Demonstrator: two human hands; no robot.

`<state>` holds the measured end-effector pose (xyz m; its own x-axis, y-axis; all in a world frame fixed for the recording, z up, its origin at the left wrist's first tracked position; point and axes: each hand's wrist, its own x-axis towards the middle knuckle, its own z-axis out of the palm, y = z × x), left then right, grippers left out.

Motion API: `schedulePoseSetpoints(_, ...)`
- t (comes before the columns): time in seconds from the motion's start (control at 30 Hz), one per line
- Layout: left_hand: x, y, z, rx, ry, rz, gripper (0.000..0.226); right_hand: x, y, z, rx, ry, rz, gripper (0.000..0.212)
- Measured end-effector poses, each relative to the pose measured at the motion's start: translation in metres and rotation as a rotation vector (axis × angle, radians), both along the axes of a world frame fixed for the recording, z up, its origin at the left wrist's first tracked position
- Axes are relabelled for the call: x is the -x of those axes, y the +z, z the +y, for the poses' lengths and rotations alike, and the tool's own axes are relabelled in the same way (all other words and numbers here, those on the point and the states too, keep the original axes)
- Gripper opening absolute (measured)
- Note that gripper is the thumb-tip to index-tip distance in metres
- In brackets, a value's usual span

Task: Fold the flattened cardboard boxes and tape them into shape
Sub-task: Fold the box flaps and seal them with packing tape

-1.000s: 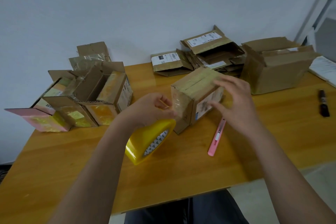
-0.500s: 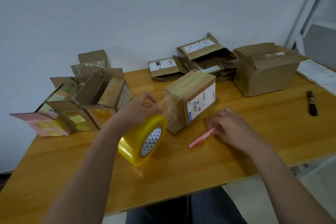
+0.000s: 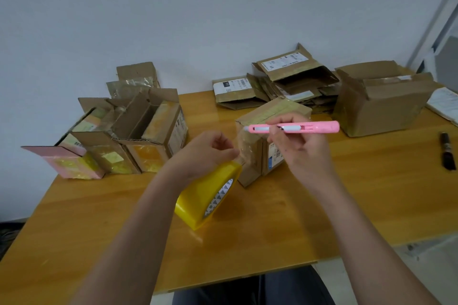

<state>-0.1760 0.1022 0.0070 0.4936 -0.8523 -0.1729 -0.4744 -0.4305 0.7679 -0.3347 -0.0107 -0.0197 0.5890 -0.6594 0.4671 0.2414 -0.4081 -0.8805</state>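
I see my left hand (image 3: 208, 153) gripping the yellow tape roll (image 3: 210, 195), keeping the strip taut to the small box (image 3: 270, 136) mid-desk. My right hand (image 3: 300, 146) pinches the pink cutter (image 3: 295, 128) above that strip, likely to sever it.

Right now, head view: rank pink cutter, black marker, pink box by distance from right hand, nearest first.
1. Pink cutter: gripped in the right hand, over the taped box.
2. Black marker: far right on the table.
3. Pink box: far left end of the box row.
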Motion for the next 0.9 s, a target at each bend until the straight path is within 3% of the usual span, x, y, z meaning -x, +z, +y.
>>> schedulePoseSetpoints(0.13,-0.003,0.000,0.000,-0.023,0.000,0.003,0.014,-0.017,-0.001,-0.003,0.114,-0.017,0.020,0.007)
schedulePoseSetpoints(0.23,-0.005,-0.001,0.001,-0.033,-0.002,0.002,0.013,-0.022,-0.009,-0.006,0.074,-0.033,0.064,0.013)
schedulePoseSetpoints(0.33,-0.011,0.001,0.005,-0.023,0.006,0.036,0.012,-0.018,-0.015,-0.010,0.020,-0.017,0.092,0.002)
schedulePoseSetpoints(0.6,-0.016,0.003,0.013,-0.021,-0.001,0.086,0.013,-0.015,-0.017,-0.012,0.204,0.056,0.226,0.020)
schedulePoseSetpoints(0.73,-0.018,0.004,0.014,-0.036,0.026,0.083,0.015,-0.014,-0.017,-0.014,0.241,0.109,0.283,0.018)
schedulePoseSetpoints(0.8,-0.023,0.004,0.017,-0.028,0.065,0.076,0.017,-0.009,-0.018,-0.020,0.213,0.102,0.292,0.018)
schedulePoseSetpoints(0.9,-0.023,0.005,0.021,-0.026,0.033,0.082,0.018,-0.005,-0.020,-0.027,0.026,0.120,0.153,0.017)
